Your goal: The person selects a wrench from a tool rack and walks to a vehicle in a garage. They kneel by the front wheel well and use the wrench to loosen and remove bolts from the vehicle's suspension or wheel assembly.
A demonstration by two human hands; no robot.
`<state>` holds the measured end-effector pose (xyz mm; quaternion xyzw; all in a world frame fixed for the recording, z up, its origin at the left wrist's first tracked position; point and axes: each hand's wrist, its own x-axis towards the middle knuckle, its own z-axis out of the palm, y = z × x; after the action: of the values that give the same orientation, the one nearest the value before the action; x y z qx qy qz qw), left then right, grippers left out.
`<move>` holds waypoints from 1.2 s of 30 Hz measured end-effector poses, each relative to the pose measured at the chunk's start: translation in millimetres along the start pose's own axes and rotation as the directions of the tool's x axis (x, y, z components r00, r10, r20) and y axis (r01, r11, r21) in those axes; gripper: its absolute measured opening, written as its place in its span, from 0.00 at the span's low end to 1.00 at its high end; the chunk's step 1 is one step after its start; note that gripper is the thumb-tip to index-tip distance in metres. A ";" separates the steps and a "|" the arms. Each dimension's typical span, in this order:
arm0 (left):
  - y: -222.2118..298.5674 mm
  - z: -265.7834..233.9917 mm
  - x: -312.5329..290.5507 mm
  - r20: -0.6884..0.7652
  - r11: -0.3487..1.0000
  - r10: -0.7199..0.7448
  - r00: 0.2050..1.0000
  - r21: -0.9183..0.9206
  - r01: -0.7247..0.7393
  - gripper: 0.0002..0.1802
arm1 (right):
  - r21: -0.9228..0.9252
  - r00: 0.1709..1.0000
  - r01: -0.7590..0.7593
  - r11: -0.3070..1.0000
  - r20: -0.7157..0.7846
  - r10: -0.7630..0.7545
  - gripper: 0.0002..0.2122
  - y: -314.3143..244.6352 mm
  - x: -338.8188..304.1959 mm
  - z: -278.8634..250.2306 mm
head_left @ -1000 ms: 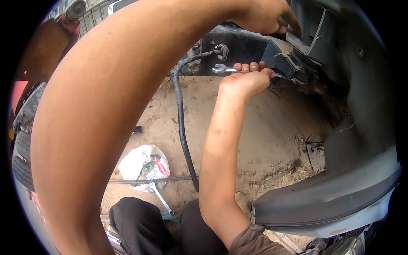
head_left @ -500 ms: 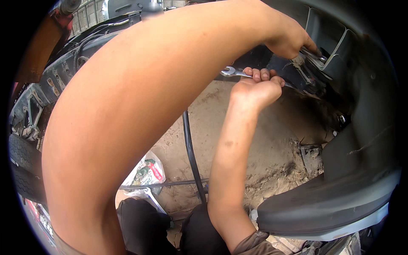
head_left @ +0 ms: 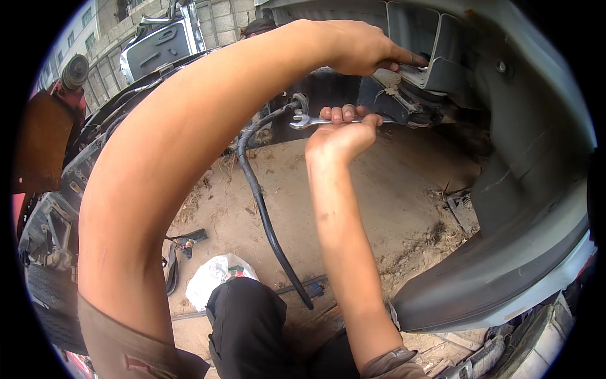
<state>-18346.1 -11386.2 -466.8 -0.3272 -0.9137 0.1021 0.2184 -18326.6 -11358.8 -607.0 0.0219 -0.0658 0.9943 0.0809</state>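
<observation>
My left arm arches across the view to the upper right. There my left hand [head_left: 363,50] has its index finger stretched out, the tip touching a grey metal bracket [head_left: 413,25]; the other fingers are curled and partly hidden. Below it, my right hand [head_left: 344,132], palm turned up, is closed around a silver combination wrench [head_left: 299,122]. The wrench's open jaw sticks out on the left. Its other end reaches right toward a dark, dirty mount [head_left: 416,108] beneath the bracket, where the contact is hard to make out.
A black hose [head_left: 262,202] hangs over the dirt ground in the middle. A white plastic bag [head_left: 218,275] lies beside my knee. Curved dark grey bodywork [head_left: 492,271] fills the right side. Frame parts and a tyre [head_left: 53,303] stand on the left, a detached door [head_left: 165,49] behind.
The view has shifted, bringing the door and more of the hose into sight. My right hand still grips the wrench. My left index finger now reaches out straighter at the bracket.
</observation>
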 end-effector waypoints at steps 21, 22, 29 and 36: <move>4.3 -12.2 -16.5 0.125 0.999 0.001 0.992 0.043 -0.006 0.35 | 0.020 0.988 -0.105 0.994 0.117 0.102 0.11 -2.6 6.6 -12.9; 1.4 -10.4 -18.5 0.145 0.999 -0.009 0.989 0.046 0.002 0.37 | 0.020 0.989 -0.101 0.995 0.112 0.098 0.11 -1.0 6.4 -13.7; 67.9 -22.7 20.8 0.319 0.816 -0.534 0.783 0.436 0.379 0.35 | -0.020 0.991 -0.026 0.999 0.129 0.028 0.10 -2.5 9.8 -18.3; -5.4 -30.7 -23.0 0.272 0.988 0.150 0.951 -0.064 -0.138 0.34 | -0.016 0.985 -0.040 0.999 0.167 0.042 0.10 5.1 6.7 -16.8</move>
<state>-18318.9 -11403.8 -445.6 -0.3801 -0.9110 0.1421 0.0735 -18334.6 -11360.4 -624.0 0.1035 -0.0793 0.9900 0.0546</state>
